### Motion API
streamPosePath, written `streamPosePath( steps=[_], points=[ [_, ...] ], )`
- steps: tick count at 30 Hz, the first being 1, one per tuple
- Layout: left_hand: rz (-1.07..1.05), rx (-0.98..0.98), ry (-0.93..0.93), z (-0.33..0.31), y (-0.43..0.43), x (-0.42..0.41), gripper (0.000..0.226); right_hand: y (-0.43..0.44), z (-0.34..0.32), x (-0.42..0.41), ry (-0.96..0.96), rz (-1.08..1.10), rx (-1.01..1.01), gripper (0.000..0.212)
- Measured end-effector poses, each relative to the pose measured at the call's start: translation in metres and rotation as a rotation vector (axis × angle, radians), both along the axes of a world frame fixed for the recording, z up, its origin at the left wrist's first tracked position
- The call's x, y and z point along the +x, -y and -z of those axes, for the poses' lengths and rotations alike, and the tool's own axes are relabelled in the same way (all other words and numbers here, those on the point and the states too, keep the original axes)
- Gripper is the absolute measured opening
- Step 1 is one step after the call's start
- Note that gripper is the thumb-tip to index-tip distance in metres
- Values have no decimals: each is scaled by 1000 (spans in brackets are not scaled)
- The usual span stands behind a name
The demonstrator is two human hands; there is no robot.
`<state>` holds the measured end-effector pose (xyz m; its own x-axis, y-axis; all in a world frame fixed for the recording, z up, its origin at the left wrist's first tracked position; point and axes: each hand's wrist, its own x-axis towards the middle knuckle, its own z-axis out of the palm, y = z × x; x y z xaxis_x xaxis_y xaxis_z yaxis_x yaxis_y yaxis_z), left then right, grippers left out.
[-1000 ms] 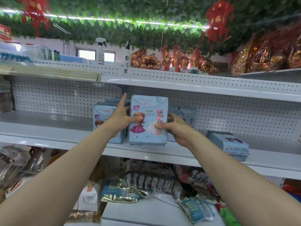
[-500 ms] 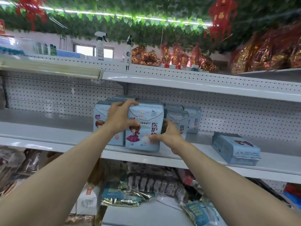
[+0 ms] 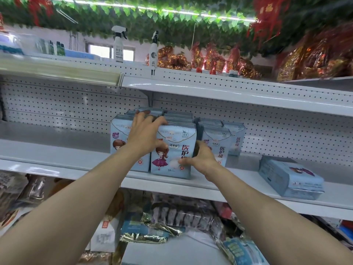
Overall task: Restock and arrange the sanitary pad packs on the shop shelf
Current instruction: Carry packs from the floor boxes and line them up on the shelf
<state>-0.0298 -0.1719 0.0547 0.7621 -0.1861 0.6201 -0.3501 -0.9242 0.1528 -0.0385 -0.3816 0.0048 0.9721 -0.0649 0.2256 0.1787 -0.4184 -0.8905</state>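
fingertips of right hand [image 3: 202, 159] hidden behind front pack [image 3: 166, 168], upper-left shelf goods [image 3: 53, 47] blurred

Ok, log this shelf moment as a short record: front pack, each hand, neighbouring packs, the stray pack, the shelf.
front pack: pale blue plastic pad pack with a purple-dressed cartoon girl, upright at the shelf's front edge
left hand: grips its top left, fingers over the top
right hand: holds its lower right edge, thumb on the front
neighbours: matching upright packs on both sides and behind
stray pack: flat pale blue pad pack lying apart to the right
shelf: white metal shelf with pegboard back
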Motion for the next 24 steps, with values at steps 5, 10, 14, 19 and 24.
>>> streamPosePath(
  steps=[5,10,14,19,24],
  points=[
    [-5,56,0,1,-4,7,81,-1,1,9,-26,6,-50,91],
    [-10,95,18,2,-3,10,82,-1,5,12,-39,26,-68,91],
    [-10,87,9,3,-2,9,81,-2,3,8,-37,41,-83,86],
    [-24,91,12,3,1,5,85,-4,0,4,-52,53,-135,81],
    [-54,100,-8,0,5,-2,90,0,-8,-3,-57,39,-195,79]
  ],
)
